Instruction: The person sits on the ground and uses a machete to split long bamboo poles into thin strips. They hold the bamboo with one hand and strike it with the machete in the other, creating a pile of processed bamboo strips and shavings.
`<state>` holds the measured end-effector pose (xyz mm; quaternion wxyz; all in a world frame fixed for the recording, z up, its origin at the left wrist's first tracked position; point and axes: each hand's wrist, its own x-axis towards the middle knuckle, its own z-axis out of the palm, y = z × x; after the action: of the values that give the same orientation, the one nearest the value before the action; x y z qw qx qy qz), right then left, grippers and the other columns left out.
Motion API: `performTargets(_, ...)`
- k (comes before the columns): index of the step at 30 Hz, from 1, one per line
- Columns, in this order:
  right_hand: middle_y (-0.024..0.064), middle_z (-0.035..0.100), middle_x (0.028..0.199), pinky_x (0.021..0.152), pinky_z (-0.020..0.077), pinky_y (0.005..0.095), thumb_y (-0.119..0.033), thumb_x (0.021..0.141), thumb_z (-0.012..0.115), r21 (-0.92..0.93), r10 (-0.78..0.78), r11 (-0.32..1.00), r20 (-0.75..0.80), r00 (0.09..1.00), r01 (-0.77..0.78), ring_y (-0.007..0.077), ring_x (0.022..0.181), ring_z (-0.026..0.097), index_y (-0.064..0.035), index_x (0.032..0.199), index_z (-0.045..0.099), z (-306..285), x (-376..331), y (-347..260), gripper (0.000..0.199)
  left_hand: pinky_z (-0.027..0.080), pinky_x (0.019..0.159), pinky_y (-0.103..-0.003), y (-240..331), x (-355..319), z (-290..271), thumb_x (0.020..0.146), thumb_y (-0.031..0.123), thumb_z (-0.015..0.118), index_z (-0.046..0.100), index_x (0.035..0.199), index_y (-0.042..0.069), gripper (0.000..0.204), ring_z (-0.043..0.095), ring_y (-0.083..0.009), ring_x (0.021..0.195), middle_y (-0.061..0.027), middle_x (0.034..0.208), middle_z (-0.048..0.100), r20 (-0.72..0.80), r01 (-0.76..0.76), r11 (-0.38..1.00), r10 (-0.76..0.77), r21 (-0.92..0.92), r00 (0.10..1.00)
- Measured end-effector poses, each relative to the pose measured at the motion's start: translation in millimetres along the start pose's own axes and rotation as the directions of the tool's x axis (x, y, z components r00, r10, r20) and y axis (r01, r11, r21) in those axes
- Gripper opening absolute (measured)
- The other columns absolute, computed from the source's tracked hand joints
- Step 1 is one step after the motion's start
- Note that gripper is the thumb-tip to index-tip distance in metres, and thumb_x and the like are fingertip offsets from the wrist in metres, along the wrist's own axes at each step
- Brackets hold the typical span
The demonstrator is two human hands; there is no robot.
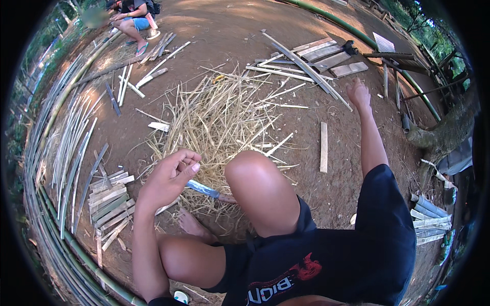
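My left hand (171, 176) hovers above my left knee, its fingers loosely curled in and the thumb beside them, with nothing visible in it. Just beyond that hand lies a knife (203, 188) with a bright blade and a brown handle (226, 198), partly behind my raised right knee, over a heap of pale, thin bamboo shavings (212, 120). My right arm stretches far out to the right. Its hand (359, 94), fingers apart and seemingly holding nothing, is nearest to a group of flat split-bamboo slats (349, 69) on the dirt.
One slat (323, 147) lies alone right of the shavings. Cut slats (109, 201) are stacked at left, beside long thin strips (76, 148) and green bamboo poles (76, 250). More split pieces (430, 224) lie at right near a tree trunk (444, 132). Another person (133, 23) sits at far left.
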<state>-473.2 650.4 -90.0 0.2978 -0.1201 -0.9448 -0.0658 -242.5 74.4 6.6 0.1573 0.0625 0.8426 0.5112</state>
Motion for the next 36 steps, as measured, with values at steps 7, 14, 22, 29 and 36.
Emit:
performTargets(7,0.0115,0.070,0.092,0.078,0.0495,0.0308,-0.024,0.094,0.059,0.856,-0.308,0.482,0.367,0.878,-0.188,0.0178,0.088,0.064,0.0020,0.105,0.066,-38.2,-78.9,-168.0,0.029,0.047,0.070,-0.028,-1.1,-8.6,-1.5,0.095,0.024,0.060,0.060,0.115,0.001,0.030,0.056,-0.0120,0.076,-0.0072,0.091,0.062,-0.023,-0.013,0.999,0.014,0.037,1.000)
performTargets(14,0.0060,0.066,0.091,0.079,0.0483,0.0274,-0.022,0.098,0.055,0.872,-0.837,0.027,0.287,0.466,-0.488,0.0112,0.086,0.060,0.0032,0.106,0.062,-139.6,-154.3,-319.9,0.027,0.049,0.083,-0.038,-6.4,-8.9,-10.3,0.096,0.034,0.057,0.059,0.120,0.008,0.035,0.065,-0.0251,0.096,-0.0138,0.106,0.067,0.079,-0.036,0.948,0.011,0.317,0.997)
performTargets(22,0.0106,0.069,0.098,0.079,0.0496,0.0314,-0.017,0.095,0.058,0.975,-0.956,0.213,0.221,0.195,-0.060,0.0168,0.085,0.062,0.0025,0.110,0.061,-146.2,-176.7,-365.3,0.025,0.049,0.085,-0.040,-19.7,-21.1,-16.5,0.095,0.038,0.056,0.059,0.118,0.010,0.036,0.065,-0.0308,0.097,-0.0146,0.103,0.068,0.051,-0.019,0.938,0.001,0.346,0.999)
performTargets(29,0.0063,0.065,0.085,0.071,0.0508,0.0266,-0.021,0.096,0.057,0.897,-0.884,0.236,0.358,0.300,-0.375,0.0119,0.079,0.061,0.0022,0.101,0.062,-135.3,-170.5,-368.5,0.024,0.048,0.087,-0.042,-10.3,-25.7,-17.9,0.095,0.038,0.056,0.058,0.120,0.010,0.038,0.065,-0.0310,0.099,-0.0134,0.104,0.068,0.055,-0.014,0.929,-0.007,0.369,0.998)
performTargets(36,0.0067,0.066,0.085,0.069,0.0517,0.0264,-0.020,0.097,0.057,0.898,-0.890,0.236,0.353,0.288,-0.372,0.0120,0.077,0.062,0.0031,0.102,0.061,-130.0,-172.4,-374.3,0.024,0.048,0.086,-0.042,-11.4,-27.2,-20.9,0.095,0.038,0.055,0.058,0.120,0.009,0.039,0.065,-0.0314,0.098,-0.0141,0.103,0.068,0.068,-0.030,0.933,0.005,0.358,0.998)
